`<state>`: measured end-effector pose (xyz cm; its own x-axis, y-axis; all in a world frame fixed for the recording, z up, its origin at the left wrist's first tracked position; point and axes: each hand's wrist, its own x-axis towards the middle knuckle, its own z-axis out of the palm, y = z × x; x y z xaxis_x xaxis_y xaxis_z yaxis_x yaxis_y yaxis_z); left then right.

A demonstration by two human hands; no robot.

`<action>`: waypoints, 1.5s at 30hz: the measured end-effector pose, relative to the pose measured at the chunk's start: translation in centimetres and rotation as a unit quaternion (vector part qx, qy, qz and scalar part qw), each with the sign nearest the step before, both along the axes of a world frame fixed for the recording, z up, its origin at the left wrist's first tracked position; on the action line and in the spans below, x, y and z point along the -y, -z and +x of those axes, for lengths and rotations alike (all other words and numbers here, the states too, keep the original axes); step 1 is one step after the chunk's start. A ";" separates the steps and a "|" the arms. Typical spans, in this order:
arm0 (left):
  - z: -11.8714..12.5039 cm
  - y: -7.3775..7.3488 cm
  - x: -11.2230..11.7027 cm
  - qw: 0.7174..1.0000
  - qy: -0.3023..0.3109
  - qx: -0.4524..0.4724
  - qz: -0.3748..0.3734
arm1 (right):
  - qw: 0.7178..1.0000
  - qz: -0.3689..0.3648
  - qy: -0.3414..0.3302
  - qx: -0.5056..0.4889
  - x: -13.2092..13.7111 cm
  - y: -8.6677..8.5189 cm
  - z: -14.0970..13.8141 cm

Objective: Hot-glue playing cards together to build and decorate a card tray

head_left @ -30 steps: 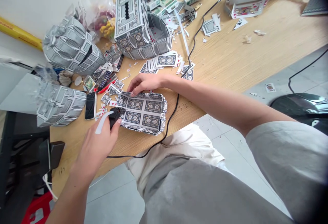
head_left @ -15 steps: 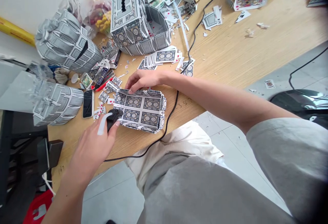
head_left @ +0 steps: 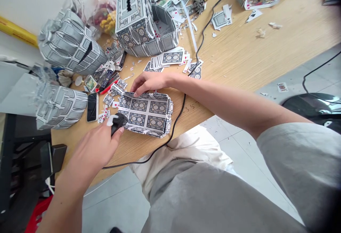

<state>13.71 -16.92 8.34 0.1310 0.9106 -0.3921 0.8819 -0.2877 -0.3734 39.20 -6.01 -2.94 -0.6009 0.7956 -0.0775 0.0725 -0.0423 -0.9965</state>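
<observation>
My left hand (head_left: 99, 144) is closed around a black glue gun (head_left: 118, 122), a bent white piece standing out at its top. The gun's front end is over the left end of an open box made of folded playing cards (head_left: 145, 114). Dark card backs line the box's floor, and its open side faces up. My right hand (head_left: 147, 83) grips the far wall of this box near its left corner, thumb on the inside and fingers outside. Whether the gun's tip touches the cards is hard to see.
A larger card-built box (head_left: 134, 12) stands behind, with fanned cards (head_left: 170, 58) before it. Two rounded card-built containers (head_left: 70, 44) are at the left, near a phone (head_left: 92, 107). A black cable (head_left: 183, 106) crosses the table (head_left: 239, 48) past the box's right end.
My left hand and the glue gun have turned slightly, and the white piece now lies nearer the gun's top. My right hand and the box have stayed put.
</observation>
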 end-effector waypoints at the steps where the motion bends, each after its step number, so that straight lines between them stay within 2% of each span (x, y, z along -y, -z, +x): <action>1: 0.0 0.0 -0.1 1.000 0.000 -0.004 -0.003 | 1.000 0.002 -0.002 0.001 0.0 0.0 0.0; 6: 0.3 -0.1 -0.7 1.000 -0.001 -0.013 -0.016 | 1.000 0.008 -0.003 0.010 0.1 -0.1 0.1; 12: 1.5 -0.4 -2.4 0.997 0.020 -0.064 -0.049 | 1.000 0.006 -0.005 -0.004 -0.1 0.2 -0.1; 17: 1.8 -0.8 -3.5 0.995 0.052 -0.067 -0.060 | 1.000 0.007 -0.004 -0.001 -0.2 0.2 -0.1; 26: 3.5 -1.9 -3.0 0.993 0.017 -0.092 -0.073 | 1.000 0.010 -0.015 0.015 0.4 -0.6 0.1; 33: 2.8 -1.6 -2.9 0.987 0.012 -0.117 -0.107 | 0.999 0.011 -0.010 0.031 0.4 -0.4 0.0; 41: 3.8 -1.6 -3.1 0.995 0.005 -0.087 -0.055 | 0.999 0.019 -0.012 0.035 0.4 -0.5 0.1; 45: 3.5 -1.5 -3.2 0.995 0.009 -0.084 -0.055 | 0.999 0.019 -0.009 0.032 0.3 -0.3 0.0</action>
<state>17.18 -13.77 9.89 0.0719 0.8592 -0.5066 0.8038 -0.3506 -0.4806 39.20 -6.34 -2.64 -0.6106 0.7873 -0.0859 0.1362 -0.0024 -0.9907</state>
